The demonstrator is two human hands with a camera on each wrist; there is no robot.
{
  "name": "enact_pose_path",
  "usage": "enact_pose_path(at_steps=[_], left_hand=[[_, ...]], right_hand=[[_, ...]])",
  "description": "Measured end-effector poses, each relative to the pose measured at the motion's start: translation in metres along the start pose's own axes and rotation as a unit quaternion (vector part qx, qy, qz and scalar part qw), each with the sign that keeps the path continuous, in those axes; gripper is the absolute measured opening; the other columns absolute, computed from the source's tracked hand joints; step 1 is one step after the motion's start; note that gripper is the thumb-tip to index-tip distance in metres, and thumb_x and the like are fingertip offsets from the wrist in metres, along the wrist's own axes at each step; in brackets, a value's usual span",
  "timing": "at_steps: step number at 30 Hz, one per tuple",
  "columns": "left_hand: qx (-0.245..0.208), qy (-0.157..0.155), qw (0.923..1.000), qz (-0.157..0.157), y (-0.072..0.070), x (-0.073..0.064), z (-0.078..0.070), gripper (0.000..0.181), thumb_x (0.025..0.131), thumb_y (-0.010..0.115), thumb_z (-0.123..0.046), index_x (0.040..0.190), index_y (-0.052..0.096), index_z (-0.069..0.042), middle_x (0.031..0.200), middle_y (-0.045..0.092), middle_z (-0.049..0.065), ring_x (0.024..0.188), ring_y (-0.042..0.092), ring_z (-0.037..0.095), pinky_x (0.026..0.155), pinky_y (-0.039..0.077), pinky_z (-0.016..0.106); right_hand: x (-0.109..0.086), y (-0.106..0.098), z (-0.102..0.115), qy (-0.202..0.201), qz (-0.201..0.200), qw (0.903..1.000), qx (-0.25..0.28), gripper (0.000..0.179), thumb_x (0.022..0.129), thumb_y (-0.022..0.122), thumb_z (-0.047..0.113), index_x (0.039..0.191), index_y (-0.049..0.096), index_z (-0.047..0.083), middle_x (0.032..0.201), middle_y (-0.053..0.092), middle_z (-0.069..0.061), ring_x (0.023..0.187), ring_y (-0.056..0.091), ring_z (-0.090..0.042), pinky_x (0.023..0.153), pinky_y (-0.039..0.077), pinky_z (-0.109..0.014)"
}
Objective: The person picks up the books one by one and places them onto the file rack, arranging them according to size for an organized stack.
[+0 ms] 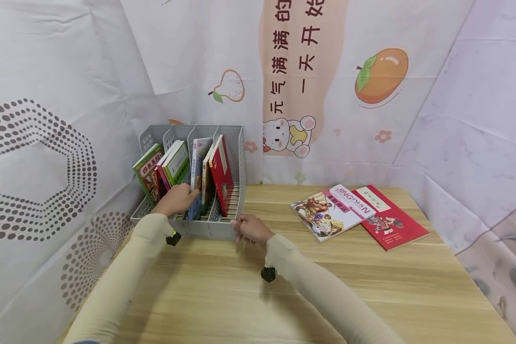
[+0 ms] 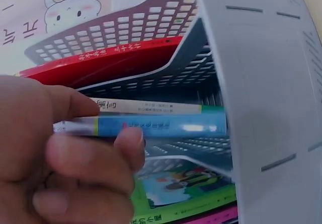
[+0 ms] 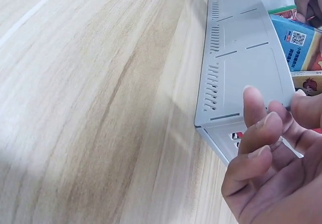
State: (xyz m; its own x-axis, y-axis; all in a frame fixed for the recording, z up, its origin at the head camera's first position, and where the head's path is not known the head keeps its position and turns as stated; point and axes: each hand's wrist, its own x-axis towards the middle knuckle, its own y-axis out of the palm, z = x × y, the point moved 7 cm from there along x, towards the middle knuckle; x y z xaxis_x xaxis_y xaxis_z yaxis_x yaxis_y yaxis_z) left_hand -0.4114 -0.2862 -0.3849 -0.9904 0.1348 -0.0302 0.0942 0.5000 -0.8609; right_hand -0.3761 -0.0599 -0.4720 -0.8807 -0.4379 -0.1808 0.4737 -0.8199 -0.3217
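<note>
A grey slotted book rack point(image 1: 217, 231) stands at the back left of the table, divided into compartments. My left hand point(image 1: 176, 199) reaches over its front and pinches a book with a blue spine point(image 2: 161, 126), thumb and fingers on either side. Right beside that book is one with a cream and green spine point(image 2: 151, 106). At the rack's front right corner, my right hand point(image 1: 253, 228) grips the edge between thumb and forefinger, the other fingers loosely curled outside. In the rightmost compartment a red book point(image 1: 221, 177) leans; green and pink books point(image 1: 175, 160) fill those to the left.
On the right of the wooden table point(image 1: 241, 296) lie a white illustrated book point(image 1: 333, 210) and a red book point(image 1: 397, 227), the white one overlapping the red. A printed cloth point(image 1: 223, 43) hangs behind the rack, and another at the left.
</note>
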Motion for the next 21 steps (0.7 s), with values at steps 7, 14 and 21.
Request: enact_pose_path(at_steps=[7, 14, 21], left_hand=[[-0.038, -0.034, 0.9983, -0.027, 0.01, -0.002, 0.013, 0.057, 0.113, 0.036, -0.041, 0.081, 0.061, -0.001, 0.059, 0.067, 0.009, 0.054, 0.068, 0.028, 0.062, 0.055, 0.04], [-0.039, -0.03, 0.9974, -0.053, 0.026, 0.006, 0.014, 0.046, 0.113, 0.039, -0.036, 0.098, 0.06, 0.002, 0.064, 0.066, 0.011, 0.051, 0.065, 0.02, 0.05, 0.052, 0.036], [-0.02, -0.022, 0.9983, -0.049, 0.038, 0.016, 0.017, 0.028, 0.11, 0.048, -0.011, 0.126, 0.058, 0.008, 0.09, 0.07, 0.021, 0.058, 0.064, 0.018, 0.054, 0.049, 0.032]], right_hand=[[0.0, -0.001, 0.0, 0.0, -0.003, 1.0, 0.0, 0.034, 0.109, 0.054, 0.031, 0.094, 0.061, 0.001, 0.086, 0.071, -0.02, 0.053, 0.04, -0.016, 0.049, 0.031, -0.029], [0.003, 0.001, 0.0, 0.009, 0.003, 0.9999, -0.006, 0.035, 0.109, 0.054, 0.033, 0.095, 0.062, 0.002, 0.085, 0.072, -0.02, 0.051, 0.039, -0.014, 0.048, 0.031, -0.028], [0.005, -0.004, -0.001, 0.01, -0.007, 0.9999, -0.011, 0.034, 0.109, 0.054, 0.032, 0.091, 0.061, 0.005, 0.082, 0.072, -0.016, 0.053, 0.042, -0.015, 0.048, 0.032, -0.028]])
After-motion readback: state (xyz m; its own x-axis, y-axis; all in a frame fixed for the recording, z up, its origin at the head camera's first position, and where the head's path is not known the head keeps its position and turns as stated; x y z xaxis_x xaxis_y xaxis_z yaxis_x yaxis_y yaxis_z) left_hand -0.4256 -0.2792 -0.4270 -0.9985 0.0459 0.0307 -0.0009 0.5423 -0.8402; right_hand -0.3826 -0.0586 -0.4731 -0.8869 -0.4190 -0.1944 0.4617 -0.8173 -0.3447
